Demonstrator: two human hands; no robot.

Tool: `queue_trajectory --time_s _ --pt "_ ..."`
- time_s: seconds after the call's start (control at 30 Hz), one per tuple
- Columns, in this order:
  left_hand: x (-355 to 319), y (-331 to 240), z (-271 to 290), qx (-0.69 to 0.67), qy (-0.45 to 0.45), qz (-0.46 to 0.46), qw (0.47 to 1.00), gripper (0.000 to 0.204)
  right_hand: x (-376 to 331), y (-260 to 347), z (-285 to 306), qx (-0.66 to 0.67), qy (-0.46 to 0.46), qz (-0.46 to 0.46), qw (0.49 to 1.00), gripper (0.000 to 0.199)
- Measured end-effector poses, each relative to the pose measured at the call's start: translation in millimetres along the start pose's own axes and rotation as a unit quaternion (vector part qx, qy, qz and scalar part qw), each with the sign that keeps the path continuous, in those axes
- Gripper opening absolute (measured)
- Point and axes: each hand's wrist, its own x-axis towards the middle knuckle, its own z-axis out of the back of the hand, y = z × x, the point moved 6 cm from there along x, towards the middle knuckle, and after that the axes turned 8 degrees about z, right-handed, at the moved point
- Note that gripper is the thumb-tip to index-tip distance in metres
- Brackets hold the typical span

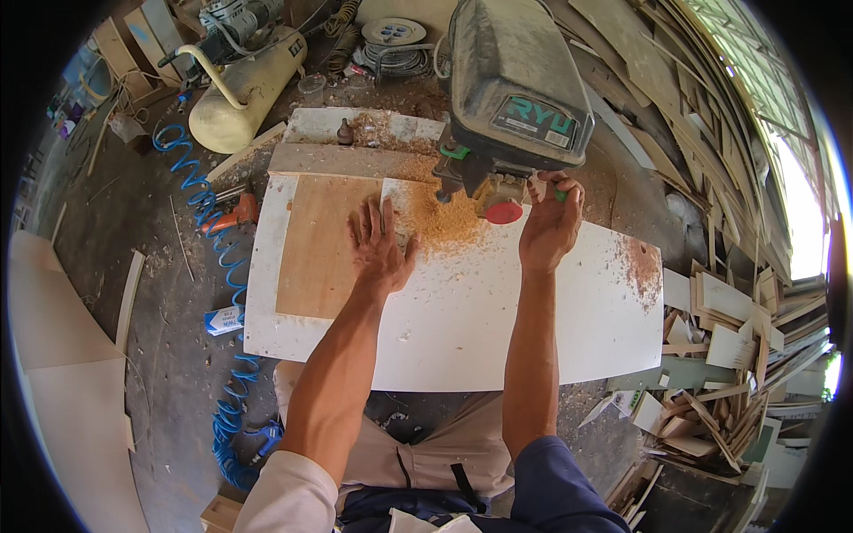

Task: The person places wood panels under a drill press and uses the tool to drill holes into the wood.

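Observation:
My left hand (384, 252) lies spread on the right side of a flat light-brown wooden board (315, 244), fingers apart. The board rests on a white worktop (498, 329), against a wooden strip (329, 163) along its far side. Over the worktop stands a drill press (511, 75) with a dark, dusty housing. My right hand (546, 233) is raised beside its head, fingers curled round a feed handle with a green knob (561, 194). A red round part (504, 211) sits just left of that hand. Sawdust (449, 218) is heaped under the head, hiding the drilling spot.
A cream air compressor tank (244, 93) and a cable reel (393, 34) stand beyond the worktop. A coiled blue hose (233, 293) and an orange tool (238, 216) lie left. Wood offcuts (720, 391) pile up right; long boards (684, 124) lean behind them.

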Motion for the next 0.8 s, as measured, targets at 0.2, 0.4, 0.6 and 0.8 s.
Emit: queue_trajectory --time_s 0.2,0.4,0.6,0.8 --pt "-0.1 -0.6 -0.6 0.003 -0.002 -0.001 1.0 0.087 -1.0 0.0 -0.5 0.003 0.003 0.003 1.0 0.022" --pt "-0.1 -1.0 0.7 0.003 -0.002 -0.002 1.0 0.087 -1.1 0.5 -0.7 0.001 0.003 0.005 1.0 0.022" --pt "-0.2 -0.1 0.0 0.006 -0.008 -0.004 1.0 0.087 -1.8 -0.2 -0.3 0.003 -0.003 0.003 1.0 0.022" --pt "-1.3 0.3 2.5 0.002 -0.008 0.0 1.0 0.086 -2.2 -1.0 -0.7 0.002 -0.003 0.006 1.0 0.022"
